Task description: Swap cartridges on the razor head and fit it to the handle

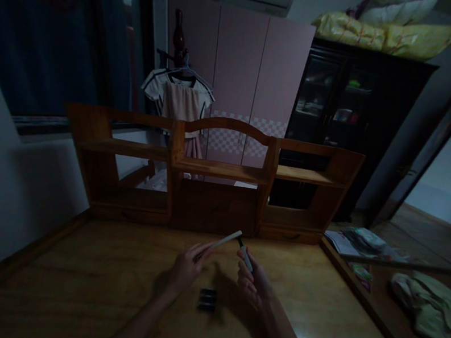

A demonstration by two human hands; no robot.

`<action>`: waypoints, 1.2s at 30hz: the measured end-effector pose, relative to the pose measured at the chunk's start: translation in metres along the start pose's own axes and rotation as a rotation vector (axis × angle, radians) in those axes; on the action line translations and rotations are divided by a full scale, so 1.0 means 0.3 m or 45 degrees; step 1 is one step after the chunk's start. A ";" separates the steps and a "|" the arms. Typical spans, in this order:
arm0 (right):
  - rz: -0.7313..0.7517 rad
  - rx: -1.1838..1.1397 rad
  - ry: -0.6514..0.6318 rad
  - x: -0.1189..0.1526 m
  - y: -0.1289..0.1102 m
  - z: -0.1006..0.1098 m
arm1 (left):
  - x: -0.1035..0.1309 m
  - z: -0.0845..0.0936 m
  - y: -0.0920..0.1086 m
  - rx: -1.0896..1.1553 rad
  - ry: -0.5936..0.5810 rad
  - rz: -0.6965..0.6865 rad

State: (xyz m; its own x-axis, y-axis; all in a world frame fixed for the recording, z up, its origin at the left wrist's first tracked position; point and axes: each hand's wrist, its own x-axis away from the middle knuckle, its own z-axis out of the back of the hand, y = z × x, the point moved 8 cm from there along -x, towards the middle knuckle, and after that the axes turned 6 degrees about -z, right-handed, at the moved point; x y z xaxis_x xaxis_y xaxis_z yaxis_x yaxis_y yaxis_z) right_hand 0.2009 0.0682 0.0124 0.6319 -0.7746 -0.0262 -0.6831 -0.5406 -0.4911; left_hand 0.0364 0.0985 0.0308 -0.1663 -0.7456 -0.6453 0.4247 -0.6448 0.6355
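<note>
Above the wooden tabletop [104, 275], my left hand [188, 266] is closed around one end of a thin, flat whitish piece [227, 240]. That piece slants up to the right. My right hand [252, 280] grips a slim tool with a pale grey handle [246, 260] and a dark front part. The tool's dark tip meets or nearly meets the far end of the whitish piece; contact is hard to tell. On the tabletop between my forearms lie several small black pieces [207, 300] in a row, their kind too dark to make out.
A wooden shelf unit [222, 169] stands along the tabletop's far edge. To the right, beyond a raised wooden edge [374, 315], lie a pale green cloth [439, 314] and papers [347, 243]. A wall [9, 190] borders the left side.
</note>
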 end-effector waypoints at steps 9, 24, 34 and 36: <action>0.033 0.053 -0.100 0.007 -0.007 -0.002 | 0.004 0.032 -0.058 0.008 0.093 0.097; -0.017 0.045 -0.262 0.001 0.006 -0.031 | 0.008 0.010 -0.063 0.008 0.043 0.123; -0.010 0.029 -0.192 -0.004 0.003 -0.015 | 0.015 0.033 -0.073 -0.076 0.109 0.184; -0.006 0.033 -0.182 -0.005 0.002 -0.007 | 0.012 0.030 -0.057 -0.035 0.101 0.125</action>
State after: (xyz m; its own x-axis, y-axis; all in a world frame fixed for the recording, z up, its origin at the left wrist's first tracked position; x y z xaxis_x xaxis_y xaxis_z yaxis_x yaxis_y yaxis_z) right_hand 0.1988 0.0684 0.0139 0.6823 -0.7162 -0.1464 -0.6711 -0.5342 -0.5141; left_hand 0.0207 0.1053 0.0215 -0.0525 -0.7886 -0.6127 0.4597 -0.5638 0.6862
